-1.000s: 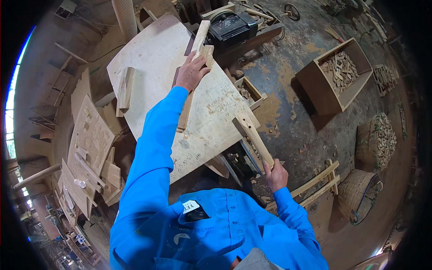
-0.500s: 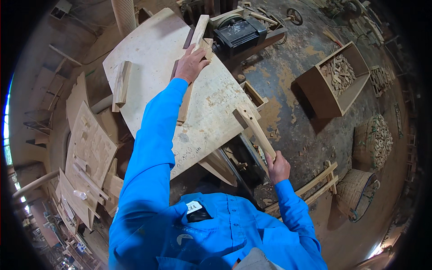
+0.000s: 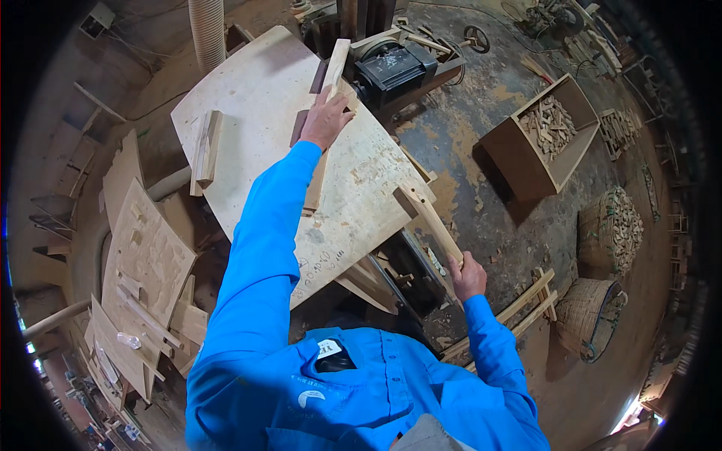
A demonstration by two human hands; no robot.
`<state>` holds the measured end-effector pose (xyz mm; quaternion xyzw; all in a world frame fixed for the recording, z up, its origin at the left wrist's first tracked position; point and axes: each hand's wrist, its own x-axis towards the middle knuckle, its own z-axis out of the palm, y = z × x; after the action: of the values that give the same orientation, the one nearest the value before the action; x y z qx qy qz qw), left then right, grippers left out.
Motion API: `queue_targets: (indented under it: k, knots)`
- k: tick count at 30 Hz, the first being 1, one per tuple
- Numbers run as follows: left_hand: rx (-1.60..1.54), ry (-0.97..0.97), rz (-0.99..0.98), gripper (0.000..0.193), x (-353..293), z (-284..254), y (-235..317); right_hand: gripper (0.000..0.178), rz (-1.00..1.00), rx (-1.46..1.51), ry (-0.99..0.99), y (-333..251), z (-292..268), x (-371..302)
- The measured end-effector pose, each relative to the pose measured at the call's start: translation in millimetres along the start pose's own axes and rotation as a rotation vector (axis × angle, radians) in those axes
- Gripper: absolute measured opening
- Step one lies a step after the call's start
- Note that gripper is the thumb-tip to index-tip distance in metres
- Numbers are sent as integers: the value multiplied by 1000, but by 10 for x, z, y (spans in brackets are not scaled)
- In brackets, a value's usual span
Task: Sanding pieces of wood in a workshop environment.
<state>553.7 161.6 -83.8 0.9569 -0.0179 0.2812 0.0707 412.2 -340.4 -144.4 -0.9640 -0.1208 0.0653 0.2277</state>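
Observation:
My left hand (image 3: 326, 120) reaches far across a pale wooden worktable (image 3: 256, 83). Its fingers curl over a light wooden strip (image 3: 337, 64) that lies along a guide with dark brown pieces (image 3: 299, 126). What sits under the palm is partly hidden. Close to my body on the right, my right hand (image 3: 468, 276) is closed round the near end of a wooden bar (image 3: 438, 229). The far end of that bar has small holes and rests at the table's right corner. A separate narrow wooden piece (image 3: 206, 150) lies on the table's left side.
A black motor (image 3: 395, 71) stands beyond the table's right edge. On the floor at right are an open box (image 3: 519, 161) of wood offcuts, a full basket (image 3: 602, 229) and a tipped basket (image 3: 587, 319). Boards (image 3: 147, 255) lean at left; a ribbed hose (image 3: 207, 34) hangs behind.
The whole view has shifted slightly. Both hands keep their grip, and the wooden strip and bar stay in place against the table.

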Motion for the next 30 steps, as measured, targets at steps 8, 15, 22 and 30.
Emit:
queue_targets:
  k: [8, 15, 22, 30]
  knots:
    - [54, 20, 45, 43, -46, 26, 19, 55, 28, -21, 0, -46, -87, -35]
    - [72, -19, 55, 51, -36, -47, 72, 54, 48, -54, -18, -88, -239, -55]
    - [136, -136, 25, 73, 181, -63, -1, 52, 57, -36, -58, -213, -412, -43]
    - [-63, -123, -163, 78, -352, -440, 372, 51, 61, -24, -59, -390, -730, -49]
